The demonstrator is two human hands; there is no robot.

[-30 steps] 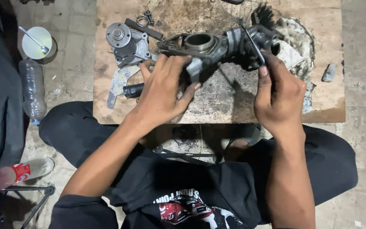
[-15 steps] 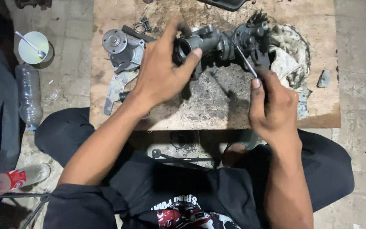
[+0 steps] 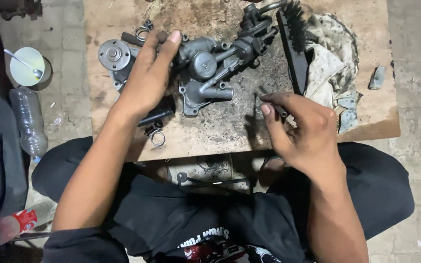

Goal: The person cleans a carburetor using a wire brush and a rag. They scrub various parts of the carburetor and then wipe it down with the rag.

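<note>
- Sitting at a low wooden board (image 3: 123, 19) laid over the lap, a person works on a grey metal pump housing (image 3: 205, 78), seen from above.
- The housing lies flat on the board's middle, grimy, with its pipe stubs and linked fittings running toward the far right corner; neither hand holds it.
- The left hand (image 3: 147, 78) hovers open, fingers spread and straight, just left of the housing, gripping nothing; whether it touches anything beneath cannot be told.
- The right hand (image 3: 303, 131) is near the board's front edge, thumb and forefinger pinched on a small dark part or thin tool, too small to identify.
- A separate round flanged piece (image 3: 115, 56) lies apart at the left, with spring clips (image 3: 158, 139) and a short black hose (image 3: 157, 114) loose nearby.
- A black brush (image 3: 293, 44) rests against a dirty rag (image 3: 332, 68) on the right.
- By this layout, the unit seems taken apart and partly cleaned, with dirt remaining and reassembly not begun.
</note>
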